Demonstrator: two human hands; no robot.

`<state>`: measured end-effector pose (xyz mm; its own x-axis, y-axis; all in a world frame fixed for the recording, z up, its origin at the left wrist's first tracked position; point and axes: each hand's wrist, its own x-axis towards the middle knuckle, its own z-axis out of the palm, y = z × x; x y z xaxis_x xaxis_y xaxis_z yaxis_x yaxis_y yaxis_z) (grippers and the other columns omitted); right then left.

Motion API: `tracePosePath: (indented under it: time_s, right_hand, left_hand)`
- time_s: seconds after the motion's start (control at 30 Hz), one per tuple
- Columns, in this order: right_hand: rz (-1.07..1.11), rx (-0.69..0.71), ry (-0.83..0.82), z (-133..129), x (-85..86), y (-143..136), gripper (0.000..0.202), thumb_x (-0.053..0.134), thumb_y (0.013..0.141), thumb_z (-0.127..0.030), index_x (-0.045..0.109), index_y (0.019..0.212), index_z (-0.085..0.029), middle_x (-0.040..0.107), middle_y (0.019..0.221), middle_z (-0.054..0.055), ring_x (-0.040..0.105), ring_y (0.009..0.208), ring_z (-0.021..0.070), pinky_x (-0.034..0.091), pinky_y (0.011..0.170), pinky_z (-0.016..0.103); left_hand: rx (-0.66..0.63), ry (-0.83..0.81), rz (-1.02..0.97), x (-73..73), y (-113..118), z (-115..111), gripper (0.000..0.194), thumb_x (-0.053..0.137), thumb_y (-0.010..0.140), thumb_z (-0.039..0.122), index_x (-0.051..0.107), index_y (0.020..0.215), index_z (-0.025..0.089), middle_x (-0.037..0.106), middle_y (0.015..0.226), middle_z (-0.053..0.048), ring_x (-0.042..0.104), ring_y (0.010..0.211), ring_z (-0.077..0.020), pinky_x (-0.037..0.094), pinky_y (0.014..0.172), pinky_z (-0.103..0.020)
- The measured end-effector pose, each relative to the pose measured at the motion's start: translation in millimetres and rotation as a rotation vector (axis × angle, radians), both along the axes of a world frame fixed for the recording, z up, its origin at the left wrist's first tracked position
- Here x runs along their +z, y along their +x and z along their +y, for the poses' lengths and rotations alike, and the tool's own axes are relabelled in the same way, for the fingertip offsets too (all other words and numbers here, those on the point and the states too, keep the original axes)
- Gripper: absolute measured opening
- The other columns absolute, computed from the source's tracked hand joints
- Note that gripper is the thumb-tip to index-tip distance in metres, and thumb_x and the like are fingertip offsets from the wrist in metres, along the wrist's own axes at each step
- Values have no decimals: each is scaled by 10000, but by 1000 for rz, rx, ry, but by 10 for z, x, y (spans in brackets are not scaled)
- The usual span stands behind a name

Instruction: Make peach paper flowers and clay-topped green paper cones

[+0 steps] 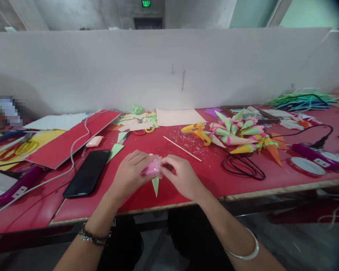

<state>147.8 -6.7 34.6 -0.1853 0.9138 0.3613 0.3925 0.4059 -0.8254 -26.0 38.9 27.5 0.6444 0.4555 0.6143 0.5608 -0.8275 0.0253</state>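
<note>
Between my hands, over the table's front part, is a crumpled pink piece (153, 168), thin and shiny like film or crepe paper. A pale green paper cone (156, 187) points down from under it. My left hand (134, 169) is closed around the pink piece from the left, with its thumb side partly hidden. My right hand (182, 174) pinches the piece's right edge between thumb and fingers. I cannot tell how the cone and the pink piece are joined. Just left of my left hand lies a green paper piece (116, 151).
A black phone (87, 173) lies at left, beside a red board (73, 140). Behind my hands are a thin wooden stick (182, 148) and a yellow glue gun (197, 132). Many paper cones (233, 131) are heaped at right, near a black cable (243, 167) and a purple power strip (319, 156).
</note>
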Motion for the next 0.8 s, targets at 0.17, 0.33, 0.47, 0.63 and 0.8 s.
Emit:
tracePosePath:
  time_s: [0.17,0.33,0.47,0.63,0.8]
  right_hand:
    - [956,222,-315,64,-15,69,123,538,783,-258,535,685,-184,488,623,-54,447,519,37,406,541,176]
    - [1132,217,-470,94,-15,60,87,665,674,-195,583,683,-166,580,641,-33,522,563,28,456,573,132]
    - [1097,186,-464,94,-19,26,131,693,631,-177,593,715,-179,624,667,-23,568,601,51,491,628,164]
    - [1067,164,-438,92,-15,4,241,682,637,-177,595,858,-215,617,667,-46,578,618,62,499,667,201]
    - [1054,144,-378,97,-35,5,136,641,680,-190,660,814,-182,613,646,-35,553,593,37,479,644,161]
  left_hand:
    - [111,-57,-50,58,-106,84,359,569,751,379,565,1037,162,628,879,-71,537,810,-188,421,762,-307]
    - [421,-92,145,-74,-331,236,357,514,766,287,533,1100,163,599,999,-129,519,955,-282,417,796,-399]
    - [541,-93,205,-261,-416,237,427,469,766,257,479,1176,139,555,1092,-188,491,1013,-341,418,769,-479]
    - [439,-73,162,-195,-151,52,468,377,825,241,351,1272,106,440,1233,-194,422,1089,-314,390,834,-471]
    - [360,-134,165,-86,231,-127,441,371,852,374,414,1216,128,506,1083,-155,476,998,-271,407,819,-423]
